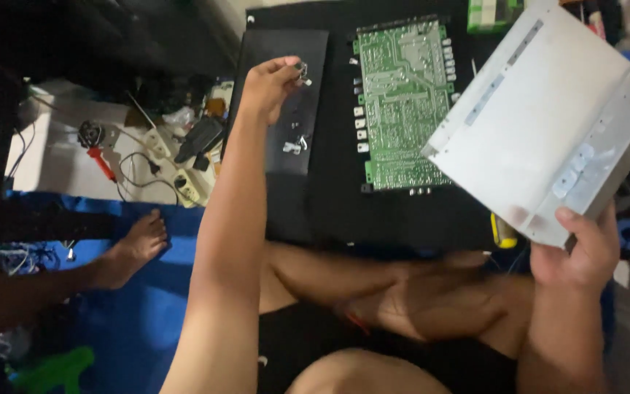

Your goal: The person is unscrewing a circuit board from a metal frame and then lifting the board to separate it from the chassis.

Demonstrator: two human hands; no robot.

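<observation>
The left hand (pixel 267 86) is extended to the 11 o'clock position, fingertips pinched on a small bright metal fastener (pixel 302 71), apparently a screw or clip; its exact form is too small to tell. It is held just above a flat black rectangular panel (pixel 286 66), on which a few similar small metal pieces (pixel 293 146) lie loose.

The right hand (pixel 577 252) grips the near corner of a pale grey sheet-metal cover with folded edges (pixel 541 124), held tilted at 2 o'clock, thumb on the top face and fingers underneath.

Handling: the fastener is judged light, hard and smooth, easily dropped and lost against dark surroundings; a fingertip pinch is the appropriate hold. The cover looks stiff and fairly light, but broad; held at one corner it will tend to swing. The folded edges may be sharp, so hold on a flat face or along a fold.

A green printed circuit board (pixel 401 102), solder side up, lies flat at 12 o'clock between panel and cover, apart from both hands. It is judged fragile.

Work surface: a black mat (pixel 402 211) on the floor, beyond the person's crossed legs. A blue sheet (pixel 133 314) covers the floor at 8 o'clock, where another person's bare foot (pixel 136 244) rests. At 10 o'clock lie a white power strip (pixel 187 186), cables and a red-handled tool (pixel 100 160). A yellow-handled tool (pixel 502 232) shows under the cover.
</observation>
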